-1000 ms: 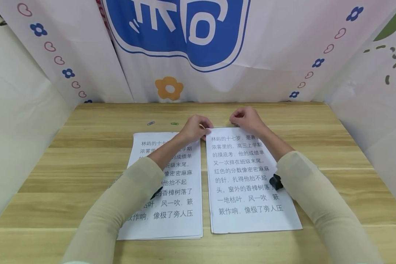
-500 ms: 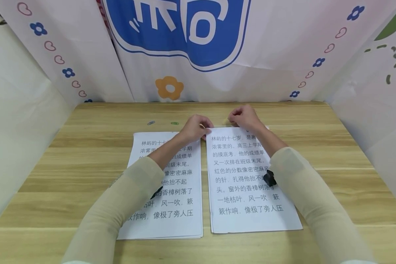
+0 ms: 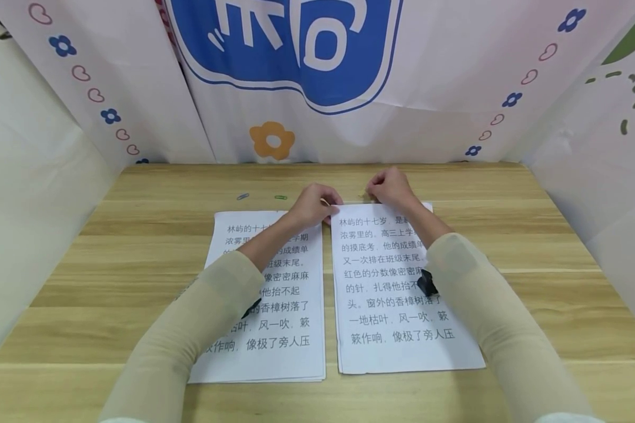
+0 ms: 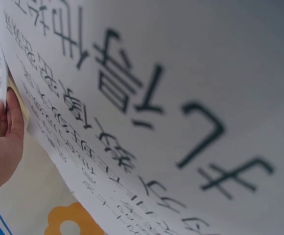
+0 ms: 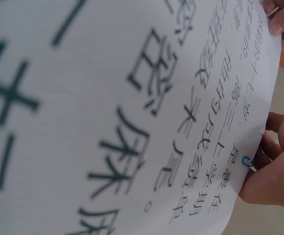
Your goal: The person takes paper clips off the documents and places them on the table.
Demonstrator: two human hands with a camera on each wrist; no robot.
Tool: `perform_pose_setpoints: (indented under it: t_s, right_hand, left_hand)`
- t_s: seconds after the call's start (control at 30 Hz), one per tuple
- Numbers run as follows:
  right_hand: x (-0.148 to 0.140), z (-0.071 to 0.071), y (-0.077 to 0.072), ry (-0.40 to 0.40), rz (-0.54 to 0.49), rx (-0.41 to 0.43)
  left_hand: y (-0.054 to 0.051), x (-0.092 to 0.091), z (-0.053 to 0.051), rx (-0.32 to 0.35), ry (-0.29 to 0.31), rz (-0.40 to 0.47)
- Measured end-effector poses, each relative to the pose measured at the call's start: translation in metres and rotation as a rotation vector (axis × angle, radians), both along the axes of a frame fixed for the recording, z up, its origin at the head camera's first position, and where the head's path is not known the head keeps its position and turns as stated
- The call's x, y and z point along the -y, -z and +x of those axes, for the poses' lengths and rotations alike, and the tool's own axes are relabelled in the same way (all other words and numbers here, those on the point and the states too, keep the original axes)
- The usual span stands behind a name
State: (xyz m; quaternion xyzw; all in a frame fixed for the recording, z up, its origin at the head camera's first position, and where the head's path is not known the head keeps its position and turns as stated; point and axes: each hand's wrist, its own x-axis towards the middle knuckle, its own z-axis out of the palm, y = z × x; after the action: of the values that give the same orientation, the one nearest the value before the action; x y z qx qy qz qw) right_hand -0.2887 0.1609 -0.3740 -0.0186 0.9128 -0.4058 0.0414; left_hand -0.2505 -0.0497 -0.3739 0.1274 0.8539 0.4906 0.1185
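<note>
My left hand point(image 3: 313, 205) pinches the top left corner of the right stack of printed paper point(image 3: 386, 294). In the left wrist view, the thumb and fingers of that left hand point(image 4: 5, 142) hold the paper's edge. Just beyond the right stack's top edge, my right hand point(image 3: 393, 187) has its fingers curled near a small yellowish paper clip point(image 3: 360, 196) on the table; whether it grips the clip is unclear. A blue paper clip point(image 5: 247, 161) sits on the stack's top edge beside my right hand point(image 5: 274, 169).
The left stack of printed paper point(image 3: 280, 358) lies flat under my left forearm. Behind it rest a blue paper clip point(image 3: 243, 196) and a green one point(image 3: 281, 197). The wooden table point(image 3: 508, 200) meets a printed white backdrop point(image 3: 434, 129) at its far edge.
My right hand has shifted slightly left and its forearm has swung inward over the right stack. The yellowish clip shows less beside the fingertips. My left hand has kept its hold.
</note>
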Motion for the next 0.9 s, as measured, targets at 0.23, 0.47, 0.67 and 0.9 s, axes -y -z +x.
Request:
perform_pose_setpoints:
  t_s: [0.23,0.47,0.67,0.9]
  right_hand:
    - [0.0010,-0.0013,0.0003,-0.010,0.043,-0.005]
    - [-0.0026,-0.0012,0.0007,-0.008,0.066,0.040]
    - [-0.0038,-0.0026,0.0000,-0.012,0.077,0.068]
    - [-0.0054,-0.0040,-0.0012,-0.027,0.083,0.075]
  left_hand:
    - [-0.0009,0.0002,0.0006,-0.005,0.001,-0.012]
    - [-0.0009,-0.0005,0.0011,-0.006,0.003,-0.011]
    - [-0.0012,-0.0004,0.0013,-0.001,-0.001,-0.011]
    - [-0.0022,-0.0003,0.0015,-0.001,-0.001,-0.005]
